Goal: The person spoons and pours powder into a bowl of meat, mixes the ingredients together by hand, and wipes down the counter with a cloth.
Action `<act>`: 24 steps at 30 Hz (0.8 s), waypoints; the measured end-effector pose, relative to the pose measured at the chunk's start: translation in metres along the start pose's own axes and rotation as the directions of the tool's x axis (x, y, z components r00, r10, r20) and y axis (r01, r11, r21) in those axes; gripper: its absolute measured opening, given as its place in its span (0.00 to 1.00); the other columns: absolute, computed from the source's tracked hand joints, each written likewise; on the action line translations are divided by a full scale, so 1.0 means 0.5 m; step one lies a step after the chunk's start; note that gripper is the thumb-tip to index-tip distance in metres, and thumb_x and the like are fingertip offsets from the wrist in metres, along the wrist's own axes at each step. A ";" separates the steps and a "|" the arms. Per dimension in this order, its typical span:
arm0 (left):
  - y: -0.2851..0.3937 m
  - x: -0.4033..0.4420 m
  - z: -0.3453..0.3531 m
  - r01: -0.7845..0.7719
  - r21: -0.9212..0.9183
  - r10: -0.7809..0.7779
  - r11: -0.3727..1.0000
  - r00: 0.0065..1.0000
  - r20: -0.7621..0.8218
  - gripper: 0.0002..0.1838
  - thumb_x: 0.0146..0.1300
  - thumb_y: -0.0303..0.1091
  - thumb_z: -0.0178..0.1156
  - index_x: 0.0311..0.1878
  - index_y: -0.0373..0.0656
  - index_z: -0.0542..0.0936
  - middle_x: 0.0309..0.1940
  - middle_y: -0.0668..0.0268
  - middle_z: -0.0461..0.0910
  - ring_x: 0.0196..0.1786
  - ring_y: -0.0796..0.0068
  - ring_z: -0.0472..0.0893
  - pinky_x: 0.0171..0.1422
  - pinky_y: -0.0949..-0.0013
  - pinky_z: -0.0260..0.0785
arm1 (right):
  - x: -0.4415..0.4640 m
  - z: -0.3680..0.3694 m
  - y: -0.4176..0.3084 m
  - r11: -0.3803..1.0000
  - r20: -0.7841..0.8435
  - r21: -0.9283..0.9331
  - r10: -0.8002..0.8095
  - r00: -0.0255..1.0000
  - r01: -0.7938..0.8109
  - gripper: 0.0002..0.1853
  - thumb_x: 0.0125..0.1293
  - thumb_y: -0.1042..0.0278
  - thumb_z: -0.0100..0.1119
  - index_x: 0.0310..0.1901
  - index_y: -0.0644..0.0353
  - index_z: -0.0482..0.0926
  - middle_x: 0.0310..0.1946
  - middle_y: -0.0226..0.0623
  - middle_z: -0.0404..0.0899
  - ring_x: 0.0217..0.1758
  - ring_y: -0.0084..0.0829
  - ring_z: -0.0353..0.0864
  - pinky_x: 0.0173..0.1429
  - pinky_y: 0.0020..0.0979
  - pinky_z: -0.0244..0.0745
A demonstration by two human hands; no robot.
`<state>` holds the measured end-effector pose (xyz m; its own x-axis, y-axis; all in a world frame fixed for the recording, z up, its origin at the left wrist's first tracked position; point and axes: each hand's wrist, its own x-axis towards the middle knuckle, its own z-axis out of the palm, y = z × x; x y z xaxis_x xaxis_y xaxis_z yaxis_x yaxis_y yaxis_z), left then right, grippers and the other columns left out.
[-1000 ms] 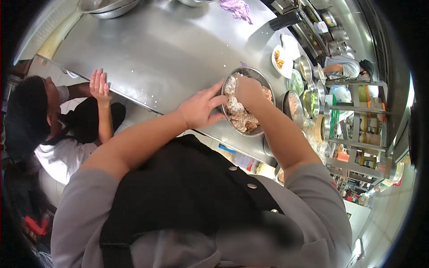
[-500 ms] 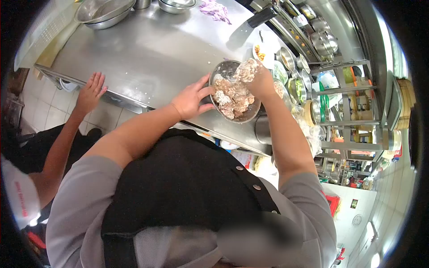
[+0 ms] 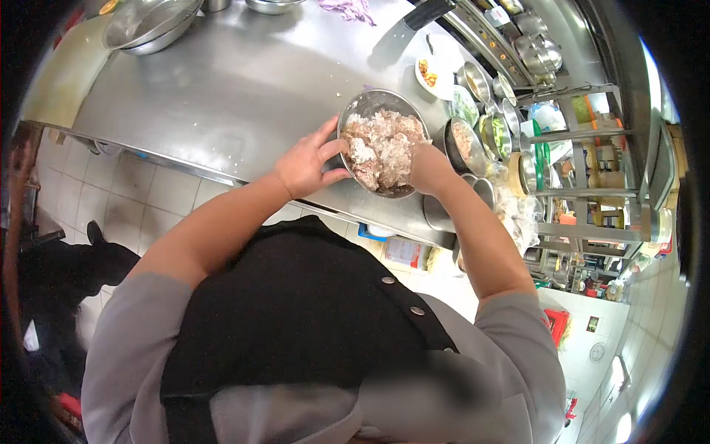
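A metal mixing bowl (image 3: 383, 93) stands near the table's front edge, filled with a pale pink, minced-meat-like mixture (image 3: 388, 152) with white powdery patches. My left hand (image 3: 307, 161) grips the bowl's left side, fingers along the outer wall and thumb lower down near the rim. Reaching in from the right, my right hand (image 3: 431, 170) is at the bowl's right side with its fingers down in the mixture. Those fingers are hidden, so their shape does not show.
Steel table (image 3: 222, 103) with white specks. Right of the bowl stand a pan of minced food (image 3: 464, 140), a bowl of green vegetables (image 3: 494, 135) and a white plate with orange pieces (image 3: 427, 72). A cleaver (image 3: 403, 44) lies behind; nested bowls (image 3: 151, 29) sit far left.
My right hand, raised with mixture clinging to it before, has gone down into the bowl. My left hand stays on the bowl. Another person's hand at the left has left the table edge.
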<state>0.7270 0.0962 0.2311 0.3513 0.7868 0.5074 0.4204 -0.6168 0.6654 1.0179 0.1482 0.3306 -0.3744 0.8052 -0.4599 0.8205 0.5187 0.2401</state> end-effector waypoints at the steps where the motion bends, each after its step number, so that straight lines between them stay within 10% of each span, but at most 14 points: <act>1: 0.000 0.002 -0.001 -0.011 -0.004 0.011 1.000 1.000 -0.003 0.26 0.60 0.47 0.74 0.59 0.55 0.75 0.79 0.49 0.58 0.63 0.40 0.78 0.67 0.47 0.73 | 0.002 -0.006 -0.009 0.999 0.008 0.026 0.021 1.000 -0.021 0.12 0.60 0.67 0.62 0.41 0.64 0.87 0.39 0.53 0.87 0.46 0.51 0.88 0.52 0.47 0.83; 10: -0.002 0.003 0.003 0.049 -0.049 -0.053 0.998 0.995 -0.081 0.26 0.59 0.43 0.75 0.57 0.51 0.76 0.79 0.46 0.57 0.64 0.38 0.76 0.67 0.48 0.73 | 0.083 -0.107 -0.096 0.951 0.110 0.138 0.263 0.959 -0.277 0.18 0.61 0.56 0.66 0.43 0.62 0.88 0.45 0.51 0.88 0.51 0.47 0.89 0.55 0.44 0.83; 16: 0.007 0.009 -0.009 0.073 -0.074 -0.077 0.995 0.996 -0.044 0.27 0.60 0.40 0.75 0.59 0.49 0.75 0.79 0.42 0.55 0.72 0.34 0.70 0.72 0.50 0.70 | -0.006 -0.200 -0.074 0.935 -0.037 0.355 0.016 0.999 -0.002 0.38 0.57 0.51 0.72 0.65 0.64 0.77 0.61 0.56 0.80 0.64 0.48 0.80 0.69 0.40 0.75; 19: 0.005 0.007 -0.009 0.076 -0.057 -0.079 0.995 0.996 -0.036 0.27 0.60 0.41 0.75 0.59 0.49 0.75 0.80 0.43 0.55 0.71 0.34 0.70 0.71 0.49 0.71 | -0.038 -0.224 -0.090 0.927 -0.308 0.222 -0.226 0.924 0.301 0.48 0.52 0.48 0.78 0.73 0.58 0.69 0.69 0.55 0.73 0.70 0.51 0.74 0.74 0.41 0.69; 24: 0.001 -0.001 -0.008 0.068 0.004 -0.067 0.998 0.996 -0.054 0.26 0.61 0.47 0.73 0.59 0.53 0.76 0.78 0.47 0.58 0.58 0.41 0.81 0.63 0.48 0.76 | 0.020 -0.168 -0.133 0.899 -0.266 0.069 -0.401 0.877 0.432 0.51 0.53 0.48 0.78 0.77 0.54 0.64 0.70 0.53 0.71 0.72 0.56 0.71 0.77 0.47 0.65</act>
<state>0.7236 0.0954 0.2334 0.2768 0.8265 0.4901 0.4464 -0.5623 0.6961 0.9233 0.1461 0.3820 -0.7722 0.5744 -0.2717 0.6057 0.7946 -0.0413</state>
